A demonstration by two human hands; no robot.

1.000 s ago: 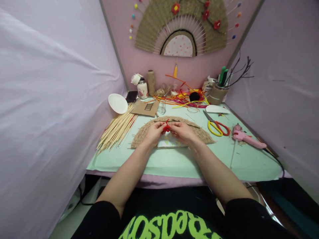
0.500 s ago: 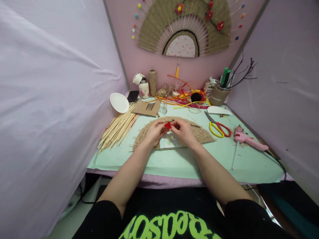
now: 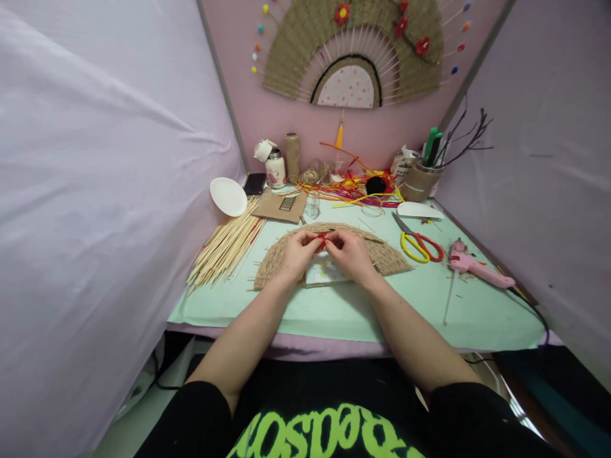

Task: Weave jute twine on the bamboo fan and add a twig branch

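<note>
My left hand (image 3: 296, 253) and my right hand (image 3: 351, 252) meet over a half-round woven twine fan (image 3: 389, 257) lying on the green table top. Both pinch a small red piece (image 3: 323, 238) between their fingertips, with the fingers curled around it. The red piece is mostly covered by the fingers, so its shape is unclear. A pale patterned half-circle (image 3: 324, 272) at the fan's middle shows just below my hands.
A bundle of bamboo sticks (image 3: 224, 248) lies left, with a white dish (image 3: 229, 196) behind it. Scissors (image 3: 416, 242) and a pink glue gun (image 3: 477, 267) lie right. Coloured strips (image 3: 353, 187), a twine spool (image 3: 292, 157), a phone (image 3: 253, 184) and a cup of tools (image 3: 421, 178) line the back.
My fingers have closed in over the red piece, which showed more openly half a second ago. Both hands stay in the same place above the fan.
</note>
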